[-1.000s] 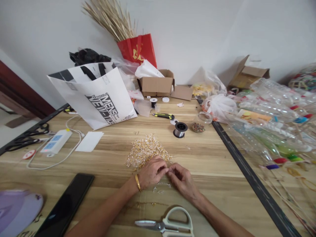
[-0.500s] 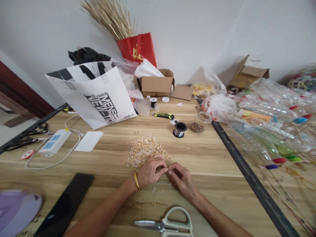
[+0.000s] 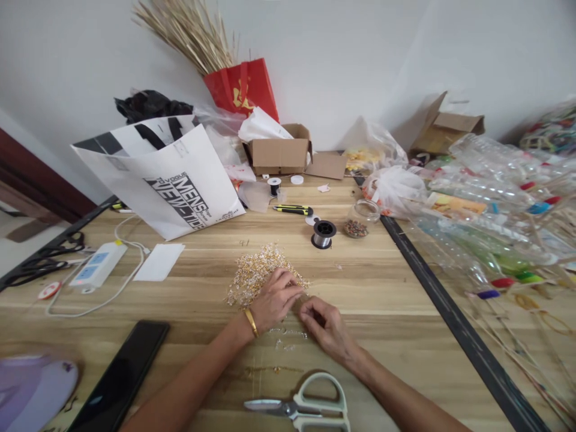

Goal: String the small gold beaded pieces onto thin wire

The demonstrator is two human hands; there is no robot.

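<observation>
A heap of small gold and clear beads (image 3: 252, 273) lies on the wooden table. My left hand (image 3: 273, 300), with a gold bangle at the wrist, is at the heap's near right edge. Its fingers are curled close together, and what they hold is too small to make out. Just to the right, my right hand (image 3: 327, 330) has thumb and forefinger pinched, their contents hidden. Below the hands lie a silver-coloured chain (image 3: 290, 332), a few clear bits (image 3: 284, 345) and a gold-coloured chain (image 3: 275, 369). White-handled scissors (image 3: 297, 408) rest nearest me.
Beyond the beads are a wire spool (image 3: 323, 234), a jar of beads (image 3: 360, 219) and a utility knife (image 3: 293, 209). A white paper bag (image 3: 157, 174), power strip (image 3: 99, 267) and phone (image 3: 121, 378) stand or lie left. Plastic bottles (image 3: 486, 210) crowd the right, past a black strip (image 3: 432, 294).
My fingertips, which met before, have come apart. My left hand has lifted slightly up and away, while my right hand stays pinched a little lower. The whole view has shifted slightly.
</observation>
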